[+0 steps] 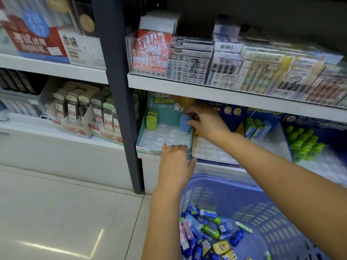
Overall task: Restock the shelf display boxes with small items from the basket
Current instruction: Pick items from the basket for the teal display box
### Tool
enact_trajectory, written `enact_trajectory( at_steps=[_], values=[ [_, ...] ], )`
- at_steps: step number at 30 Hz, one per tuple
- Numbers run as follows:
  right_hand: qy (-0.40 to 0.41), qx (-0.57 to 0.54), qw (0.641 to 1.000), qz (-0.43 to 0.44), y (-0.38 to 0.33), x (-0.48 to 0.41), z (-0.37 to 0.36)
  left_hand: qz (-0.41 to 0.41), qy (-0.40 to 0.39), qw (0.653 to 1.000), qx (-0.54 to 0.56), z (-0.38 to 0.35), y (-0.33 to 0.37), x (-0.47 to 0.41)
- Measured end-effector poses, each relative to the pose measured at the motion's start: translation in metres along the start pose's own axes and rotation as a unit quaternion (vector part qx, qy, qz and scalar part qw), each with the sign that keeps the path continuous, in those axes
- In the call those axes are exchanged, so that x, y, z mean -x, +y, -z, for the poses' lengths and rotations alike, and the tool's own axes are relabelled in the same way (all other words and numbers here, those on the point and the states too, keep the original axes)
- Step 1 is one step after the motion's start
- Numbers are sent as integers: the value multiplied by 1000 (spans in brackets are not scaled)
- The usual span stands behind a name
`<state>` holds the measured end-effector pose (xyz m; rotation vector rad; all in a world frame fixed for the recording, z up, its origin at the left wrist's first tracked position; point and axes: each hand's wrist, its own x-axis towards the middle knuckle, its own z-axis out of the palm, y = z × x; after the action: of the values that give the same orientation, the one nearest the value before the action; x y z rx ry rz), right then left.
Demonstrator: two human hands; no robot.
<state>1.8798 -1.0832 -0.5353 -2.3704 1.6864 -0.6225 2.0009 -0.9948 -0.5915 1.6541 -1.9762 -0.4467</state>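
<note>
Your right hand (204, 122) is reaching into the teal display box (143, 128) and pinches a small blue item (185, 123) between fingertips and thumb. The item stands upright at the back right corner of the box, against the printed backboard. Your left hand (175, 166) grips the front edge of the same box near its front right corner, with the fingers curled over the rim and the thumb outside on the right.

Inside the box a clear moulded tray (165, 136) covers the floor, and most of its pockets are bare. Two green items (152, 120) stand at the back left corner. The box sits at the left end of the lower shelf (148, 171), just beside the dark upright post (120, 91).

Touching its right side is a dark blue display box (216, 161) with its own clear tray. Further right along the shelf are green and blue packs (255, 127), then a cluster of green bottle-shaped items (304, 143).

Below your forearms, in front of the shelf, is the blue basket (234, 192). At its bottom lies a loose heap of small items (204, 233) in blue, green, yellow and pink wrappers.

The shelf above (206, 89) carries clear bins of boxed stock.
</note>
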Motion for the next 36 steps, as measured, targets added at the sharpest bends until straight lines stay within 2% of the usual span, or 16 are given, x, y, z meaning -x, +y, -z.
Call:
enact_trajectory(
  at_steps=[4,7,12,14,16,18,22,24,33,36],
  values=[
    [14,15,1000,-9,9,-2,-20,-5,-1,999,-44,-8,0,0],
    [32,-20,999,-27,11,-3,-22,-12,4,999,-50,-8,-1,1],
    [7,30,999,-13,11,-7,-23,-22,17,998,-55,-10,-3,2],
    [-4,5,999,-51,13,-9,-22,-23,18,998,-52,-10,-4,1],
    [-8,-68,992,-109,13,-8,-21,-24,16,998,-50,-9,-4,1],
    [-11,-88,988,-129,11,-8,-21,-21,16,998,-51,-9,-4,1],
    [-65,45,991,-110,-2,-8,-22,-21,13,998,-51,-9,-4,1],
    [-58,91,989,-102,-5,-10,-21,-22,6,999,-45,-9,-5,0],
    [-47,190,976,-97,-13,0,-21,-33,-18,999,-28,-4,-7,0],
    [-68,175,978,-93,-16,8,-17,-45,32,997,48,9,0,9]
  ],
)
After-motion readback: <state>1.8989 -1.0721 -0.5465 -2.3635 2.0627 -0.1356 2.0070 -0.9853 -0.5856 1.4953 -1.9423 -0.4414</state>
